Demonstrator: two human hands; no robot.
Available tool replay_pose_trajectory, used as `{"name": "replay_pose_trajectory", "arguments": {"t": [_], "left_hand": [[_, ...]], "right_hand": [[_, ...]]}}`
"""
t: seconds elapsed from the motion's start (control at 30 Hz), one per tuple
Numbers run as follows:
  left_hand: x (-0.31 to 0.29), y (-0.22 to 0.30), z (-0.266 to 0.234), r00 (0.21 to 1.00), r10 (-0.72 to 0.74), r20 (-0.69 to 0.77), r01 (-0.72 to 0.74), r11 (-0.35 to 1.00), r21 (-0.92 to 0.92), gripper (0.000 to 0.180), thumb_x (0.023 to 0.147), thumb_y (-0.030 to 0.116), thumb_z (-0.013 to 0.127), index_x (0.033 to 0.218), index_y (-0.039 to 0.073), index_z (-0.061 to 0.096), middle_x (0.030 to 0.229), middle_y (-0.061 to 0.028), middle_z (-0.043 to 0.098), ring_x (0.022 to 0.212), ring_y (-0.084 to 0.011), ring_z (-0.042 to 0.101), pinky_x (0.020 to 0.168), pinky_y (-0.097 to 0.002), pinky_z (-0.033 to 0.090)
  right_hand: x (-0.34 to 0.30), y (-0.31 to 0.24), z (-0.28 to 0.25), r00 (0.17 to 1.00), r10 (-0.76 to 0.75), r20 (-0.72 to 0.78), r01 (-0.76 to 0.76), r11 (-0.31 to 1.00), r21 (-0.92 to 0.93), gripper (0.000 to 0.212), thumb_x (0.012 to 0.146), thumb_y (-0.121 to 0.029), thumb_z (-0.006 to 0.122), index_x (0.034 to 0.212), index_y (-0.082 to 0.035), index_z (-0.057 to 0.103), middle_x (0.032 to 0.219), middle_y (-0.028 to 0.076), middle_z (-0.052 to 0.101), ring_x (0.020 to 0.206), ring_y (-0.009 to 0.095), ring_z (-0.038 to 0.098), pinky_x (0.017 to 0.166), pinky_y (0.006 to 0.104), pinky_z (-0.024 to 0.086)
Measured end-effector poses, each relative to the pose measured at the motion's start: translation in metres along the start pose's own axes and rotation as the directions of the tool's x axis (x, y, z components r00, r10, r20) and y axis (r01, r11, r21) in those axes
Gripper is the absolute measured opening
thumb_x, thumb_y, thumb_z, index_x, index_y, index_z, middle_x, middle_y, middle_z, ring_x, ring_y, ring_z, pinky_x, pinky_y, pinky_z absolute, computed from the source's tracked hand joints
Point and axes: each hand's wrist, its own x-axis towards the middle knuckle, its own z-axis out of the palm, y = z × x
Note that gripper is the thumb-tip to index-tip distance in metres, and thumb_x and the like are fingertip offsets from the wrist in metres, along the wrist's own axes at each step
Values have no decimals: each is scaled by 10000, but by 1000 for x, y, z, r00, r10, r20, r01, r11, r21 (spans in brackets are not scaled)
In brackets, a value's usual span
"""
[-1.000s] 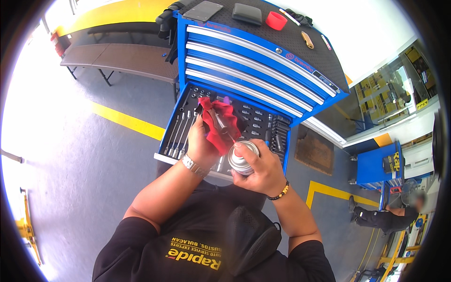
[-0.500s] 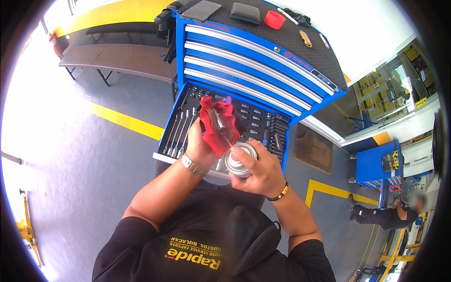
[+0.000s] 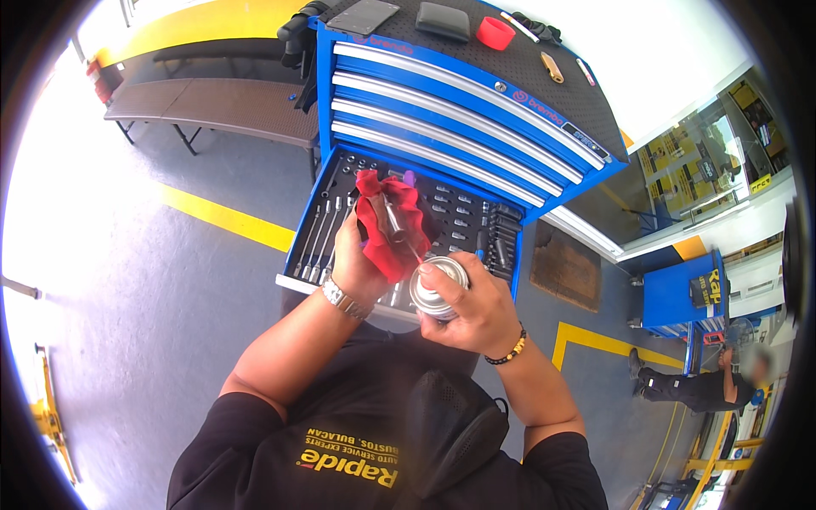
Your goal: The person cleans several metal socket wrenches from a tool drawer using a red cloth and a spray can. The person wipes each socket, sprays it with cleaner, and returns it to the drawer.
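My left hand (image 3: 353, 268) is closed around a crumpled red cloth (image 3: 387, 255). In the cloth rests a shiny metal socket (image 3: 394, 223), partly wrapped. My right hand (image 3: 476, 306) grips a spray can (image 3: 439, 287), its round top facing up and my index finger bent over the nozzle. From the nozzle a thin straw (image 3: 413, 250) points at the socket's near end. Both hands are above an open tool drawer (image 3: 293, 283) with sockets, bits and long wrenches in dark foam. The cloth and can hide part of the drawer's middle.
The blue tool cabinet (image 3: 442, 127) stands ahead, with a black case (image 3: 443, 23), a red ring-shaped item (image 3: 495, 33) and a folding knife (image 3: 552, 68) on top. A long brown bench (image 3: 212, 109) is at far left. A person (image 3: 697, 387) is at far right, near a blue cart (image 3: 680, 293).
The cloth and socket have shifted slightly left and up. My right hand and the can have moved a little to the right and down; both grips look the same.
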Motion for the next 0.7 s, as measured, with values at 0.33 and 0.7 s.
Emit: {"name": "replay_pose_trajectory", "arguments": {"t": [0.33,0.7], "left_hand": [[-2,2,17,996,9,-93,-14,998,-62,353,996,397,496,1188,123,605,1071,-95,666,951,-264,647,796,-420,527],[-1,0,16,1000,8,-17,-9,1000,-15,484,1017,512,381,1287,158,570,1124,-61,659,971,-245,640,819,-388,526]], "right_hand": [[0,-1,-3,999,6,49,-4,999,-41,782,603,-218,841,1338,-255,577,1072,156,599,701,275,669,566,365,562],[8,-12,-11,997,20,73,-23,999,40,765,619,-210,830,1340,-247,579,1039,133,600,710,266,675,572,361,574]]}}
